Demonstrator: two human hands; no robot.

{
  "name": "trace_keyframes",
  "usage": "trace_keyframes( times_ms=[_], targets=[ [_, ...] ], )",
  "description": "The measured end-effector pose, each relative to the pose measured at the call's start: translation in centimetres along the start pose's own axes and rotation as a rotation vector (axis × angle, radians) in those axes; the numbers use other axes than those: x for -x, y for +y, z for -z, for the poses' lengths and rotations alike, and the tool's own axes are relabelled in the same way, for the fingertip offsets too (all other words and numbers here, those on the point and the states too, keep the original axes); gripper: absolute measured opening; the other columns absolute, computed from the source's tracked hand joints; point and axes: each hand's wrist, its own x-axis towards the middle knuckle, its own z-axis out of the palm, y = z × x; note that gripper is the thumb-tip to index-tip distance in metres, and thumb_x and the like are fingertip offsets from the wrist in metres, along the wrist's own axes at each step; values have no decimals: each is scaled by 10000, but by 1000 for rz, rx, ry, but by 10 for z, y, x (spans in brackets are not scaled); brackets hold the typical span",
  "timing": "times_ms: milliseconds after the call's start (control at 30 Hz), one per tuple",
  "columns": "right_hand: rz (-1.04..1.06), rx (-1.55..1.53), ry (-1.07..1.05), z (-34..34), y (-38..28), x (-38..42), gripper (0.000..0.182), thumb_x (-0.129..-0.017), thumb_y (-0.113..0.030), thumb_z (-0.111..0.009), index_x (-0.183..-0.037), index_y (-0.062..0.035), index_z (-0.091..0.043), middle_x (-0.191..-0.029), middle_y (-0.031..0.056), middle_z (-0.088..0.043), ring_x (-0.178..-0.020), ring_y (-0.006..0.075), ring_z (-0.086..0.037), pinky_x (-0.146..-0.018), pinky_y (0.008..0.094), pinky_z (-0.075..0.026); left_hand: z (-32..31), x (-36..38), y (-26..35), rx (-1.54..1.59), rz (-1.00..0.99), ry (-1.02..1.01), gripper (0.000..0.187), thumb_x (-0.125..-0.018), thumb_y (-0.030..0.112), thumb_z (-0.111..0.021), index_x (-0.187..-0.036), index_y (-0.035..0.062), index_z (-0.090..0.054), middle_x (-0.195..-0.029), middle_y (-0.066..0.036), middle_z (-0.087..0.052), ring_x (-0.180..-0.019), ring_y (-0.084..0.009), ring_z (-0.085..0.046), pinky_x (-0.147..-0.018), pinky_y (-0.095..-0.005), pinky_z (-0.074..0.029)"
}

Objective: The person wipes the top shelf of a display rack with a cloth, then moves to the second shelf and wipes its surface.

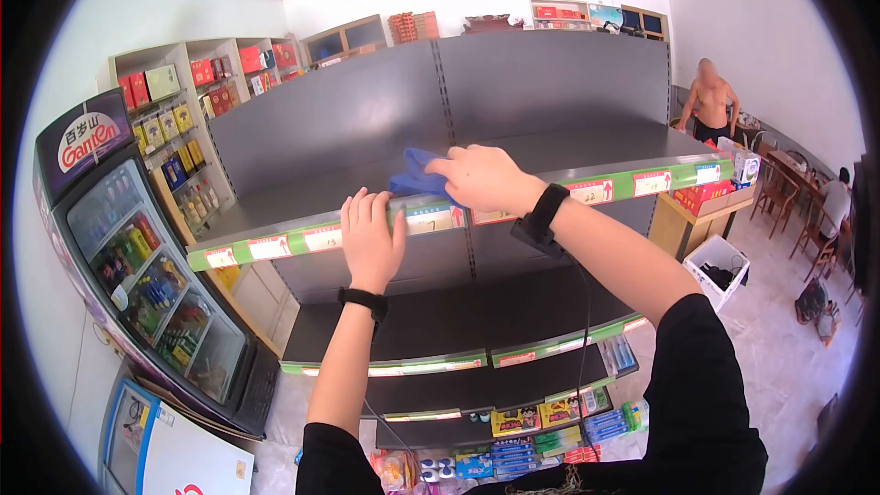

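A blue cloth (pixel 417 172) lies bunched on the front of the top shelf (pixel 312 185) of a dark grey shelving unit. My right hand (pixel 484 181) is closed on the cloth at the shelf's front edge. To its left, my left hand (pixel 370 229) rests over the green label strip (pixel 321 237), its fingers spread on the shelf edge and no object in it. White price tags with red arrows run along the strip. Both wrists wear black bands.
A drinks fridge (pixel 151 266) stands at the left, near a white freezer (pixel 183 445). Packaged goods (pixel 516 420) fill the bottom shelf. At the right are a box-topped wooden stand (pixel 683 225), a white bin (pixel 718 268), chairs, a standing person (pixel 710 105) and a seated person (pixel 836 202).
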Motion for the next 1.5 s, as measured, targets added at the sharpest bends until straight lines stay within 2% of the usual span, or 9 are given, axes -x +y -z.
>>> trace_keyframes(
  times_ms=[233, 500, 633, 733, 900, 1033, 1167, 1300, 1500],
  targets=[
    [-244, -171, -306, 13, 17, -12, 343, -852, -186, -445, -1125, -140, -649, -1002, 135, -679, -908, 313, -653, -810, 414, -514, -2, -2, 2, -19, 0, 93, 215, -808, 198, -599, -961, 52, -562, -903, -93, -537, -944, -305, -499, -897, -440, -374],
    [-366, -208, -341, 3, 57, -12, 400, -829, -95, -435, -1161, -156, -650, -1059, 134, -672, -973, 319, -638, -865, 392, -496, -7, -3, 4, -58, 46, 85, 194, -760, 136, -642, -913, 57, -553, -893, -92, -531, -948, -316, -500, -884, -430, -381],
    [-358, -250, -507, 36, 70, -4, 442, -778, -14, -445, -1141, -137, -665, -1083, 153, -662, -972, 336, -633, -865, 382, -494, -10, -3, 6, -51, 36, 113, 159, -825, 162, -538, -922, 37, -526, -897, -126, -513, -955, -343, -486, -894, -454, -361],
    [-321, -209, -403, 28, 91, 11, 444, -772, -13, -449, -1130, -152, -671, -1067, 158, -663, -957, 335, -636, -839, 386, -500, -12, -1, 2, -63, -1, 123, 211, -760, 127, -610, -936, 43, -530, -938, -117, -541, -988, -327, -513, -962, -468, -361],
    [-327, 5, -340, 54, 130, 47, 350, -766, -61, -490, -1029, -141, -708, -984, 153, -683, -910, 340, -651, -802, 413, -511, -12, 0, 2, -81, -7, 111, 225, -761, 129, -565, -961, 32, -525, -982, -140, -549, -1021, -337, -516, -996, -487, -343],
    [-509, 152, -389, 70, 201, 93, 368, -815, -80, -478, -1101, -183, -686, -1055, 155, -669, -978, 326, -643, -859, 415, -507, -13, 0, 1, -98, -21, 120, 221, -788, 150, -537, -973, 29, -523, -992, -144, -547, -1029, -338, -514, -997, -491, -339],
    [-486, 252, -321, 104, 282, 156, 338, -754, -45, -501, -1016, -109, -704, -976, 172, -671, -920, 355, -638, -819, 414, -500, -15, 1, 2, -99, -6, 126, 220, -796, 165, -521, -969, 28, -526, -990, -140, -547, -1030, -337, -516, -1002, -493, -336],
    [-688, 384, -380, 138, 353, 213, 295, -804, -80, -518, -1017, -134, -714, -988, 184, -674, -944, 333, -652, -847, 420, -505, -18, 1, 2, -107, -1, 151, 221, -790, 161, -521, -969, 30, -528, -985, -139, -548, -1022, -337, -521, -1003, -489, -337],
    [-917, 504, -354, 156, 375, 236, 271, -862, -152, -520, -1041, -203, -716, -1041, 175, -667, -972, 321, -650, -857, 431, -509, -17, 0, 1, -113, 3, 149, 230, -779, 170, -519, -966, 35, -524, -974, -139, -544, -1019, -336, -523, -1002, -490, -338]
  ],
)
